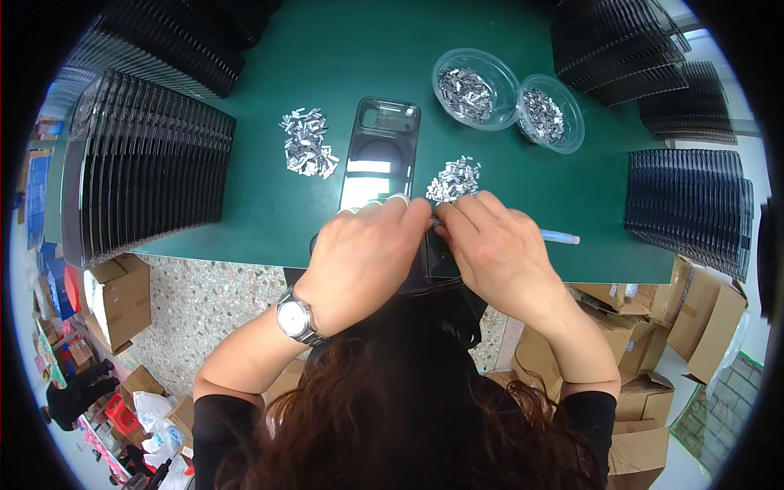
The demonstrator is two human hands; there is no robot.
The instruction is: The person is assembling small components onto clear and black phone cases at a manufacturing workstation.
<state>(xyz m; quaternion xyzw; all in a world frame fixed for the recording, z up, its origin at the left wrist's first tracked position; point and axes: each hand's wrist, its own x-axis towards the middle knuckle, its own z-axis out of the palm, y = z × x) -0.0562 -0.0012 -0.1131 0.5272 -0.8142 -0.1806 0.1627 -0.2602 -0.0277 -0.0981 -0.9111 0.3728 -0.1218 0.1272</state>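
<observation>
My left hand (367, 247) and my right hand (500, 256) meet at the table's near edge, fingertips almost touching. Beneath them is a dark, glossy phone case (442, 260), mostly covered; the left fingers are closed on it. My right fingers are pinched at its side, and whatever they hold is too small to make out. Just beyond lies a clear, dark-edged phone case (380, 147) with a camera cutout at its far end. Small silver-and-black pieces form one pile (308, 144) left of that case and another pile (454, 179) close beyond my right fingers.
Two clear plastic bowls, a larger one (500, 121) and a smaller one (575, 133), hold more small pieces. Stacked phone cases stand at left (151, 167) and right (688, 208). A light-blue pen-like stick (560, 237) lies by my right hand. Cardboard boxes (709, 314) sit beyond the table.
</observation>
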